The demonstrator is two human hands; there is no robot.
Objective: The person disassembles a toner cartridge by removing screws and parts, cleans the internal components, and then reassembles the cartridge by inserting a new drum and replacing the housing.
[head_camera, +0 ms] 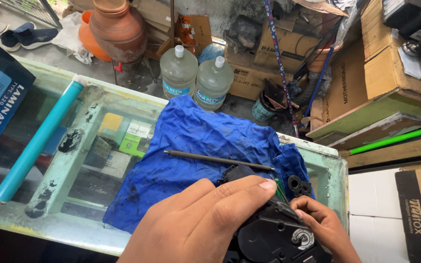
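Black toner cartridge held in both hands over the blue cloth.

Left of the blue cloth point(196, 146), a turquoise drum roller point(37, 141) lies on the glass desk point(54, 214). On the cloth, a thin black rod point(218, 159) rests loose, just beyond the cartridge. My left hand point(205, 219) is clamped over the toner cartridge point(269, 234); my right hand point(325, 226) pinches its end by the gear. Risk, in my judgement: tilting the cartridge could spill toner, or nudge the rod into rolling away.
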